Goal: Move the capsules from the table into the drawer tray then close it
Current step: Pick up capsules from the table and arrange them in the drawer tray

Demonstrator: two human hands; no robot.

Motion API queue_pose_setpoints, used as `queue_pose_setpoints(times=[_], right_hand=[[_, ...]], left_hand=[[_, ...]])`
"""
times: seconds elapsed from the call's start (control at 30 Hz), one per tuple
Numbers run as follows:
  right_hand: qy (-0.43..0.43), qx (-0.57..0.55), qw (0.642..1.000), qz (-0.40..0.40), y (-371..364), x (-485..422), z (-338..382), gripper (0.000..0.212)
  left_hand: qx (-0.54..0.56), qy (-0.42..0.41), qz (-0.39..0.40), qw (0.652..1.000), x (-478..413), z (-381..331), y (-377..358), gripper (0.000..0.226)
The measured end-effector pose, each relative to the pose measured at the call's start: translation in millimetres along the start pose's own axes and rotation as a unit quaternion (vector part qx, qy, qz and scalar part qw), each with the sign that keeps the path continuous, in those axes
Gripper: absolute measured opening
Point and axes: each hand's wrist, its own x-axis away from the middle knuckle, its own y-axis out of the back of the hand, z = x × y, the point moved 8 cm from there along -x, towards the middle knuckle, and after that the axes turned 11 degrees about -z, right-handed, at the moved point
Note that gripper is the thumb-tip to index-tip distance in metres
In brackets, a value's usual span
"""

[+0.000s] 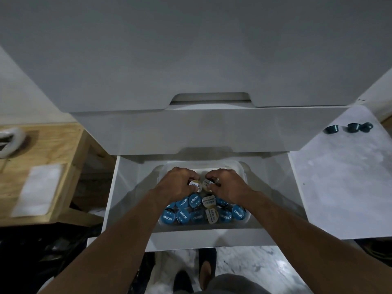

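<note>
The open white drawer [135,209] holds a clear plastic tray [240,168] with several blue-lidded and cream-lidded capsules [196,211] at its near end. My left hand [176,184] grips a white-lidded capsule [195,186] over the tray's middle. My right hand [227,185] grips a cream-lidded capsule [206,184] right beside it. On the marbled table [339,187] to the right stand three dark teal capsules [332,129], [353,127], [367,126] near its far edge.
A closed white drawer front [212,132] overhangs the back of the open drawer. A wooden table [53,149] with a white paper [40,187] and a white object stands at the left. My feet show on the floor below the drawer front.
</note>
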Motion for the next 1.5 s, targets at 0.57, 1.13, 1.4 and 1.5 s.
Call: queue_pose_setpoints(times=[0.57,1.13,1.4,1.5], right_hand=[[-0.006,0.107,0.981,-0.164,78,56,8,0.039],[-0.114,0.147,0.891,-0.414,200,267,-67,0.037],[-0.157,0.141,0.880,-0.426,240,289,-147,0.037],[-0.157,0.135,0.885,-0.417,260,276,-187,0.037]], left_hand=[[-0.153,-0.084,-0.113,0.978,30,-58,41,0.035],[-0.176,-0.386,-0.230,0.876,134,-300,18,0.031],[-0.177,-0.412,-0.213,0.868,110,-374,-41,0.032],[-0.187,-0.401,-0.212,0.871,83,-397,-68,0.030]])
